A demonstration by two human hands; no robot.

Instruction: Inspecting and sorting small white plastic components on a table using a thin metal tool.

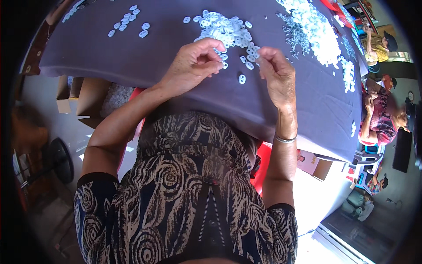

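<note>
My left hand is just above the near-left edge of a pile of small white oval plastic pieces with slots. Its index finger arches apart, while thumb and another finger come together beside a white piece; whether they grip it is unclear. To the right, my right hand is raised with thumb and fingertips pinched, a small white oval piece partly showing at the tips. One loose oval piece lies on the dark tablecloth between the hands, with a few others just beyond it.
Several oval pieces lie at the far left. A large heap of white pieces and small metallic-looking parts covers the right side. Open cardboard boxes stand below the left edge. Other people sit at the right.
</note>
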